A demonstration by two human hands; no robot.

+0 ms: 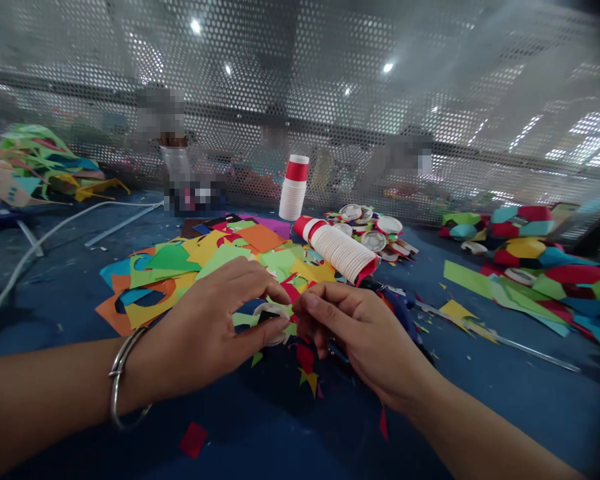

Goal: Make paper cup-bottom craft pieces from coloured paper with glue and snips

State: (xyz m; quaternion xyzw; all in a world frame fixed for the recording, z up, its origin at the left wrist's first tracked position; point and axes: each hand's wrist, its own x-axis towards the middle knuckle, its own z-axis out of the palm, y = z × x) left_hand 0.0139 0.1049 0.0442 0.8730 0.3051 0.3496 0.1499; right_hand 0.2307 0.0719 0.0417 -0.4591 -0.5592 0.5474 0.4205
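My left hand (200,323), with a silver bangle at the wrist, holds a small white ring (275,311) between thumb and fingers. The ring has a dark middle; it looks like a roll of tape, partly hidden by the thumb. Close beside it, my right hand (353,327) is closed in a pinch. What its fingertips hold, if anything, does not show clearly. A red paper scrap (305,357) shows just below those fingertips. Behind both hands spreads a heap of coloured paper pieces (173,257), some with holes cut out.
A stack of paper cups (293,190) stands upright; another stack (343,250) lies on its side. Behind are white discs (374,240). Right are coloured paper shapes (575,277) and a clear strip (535,357). Left runs a white cable (35,250). Perforated metal sheeting (330,87) rises behind.
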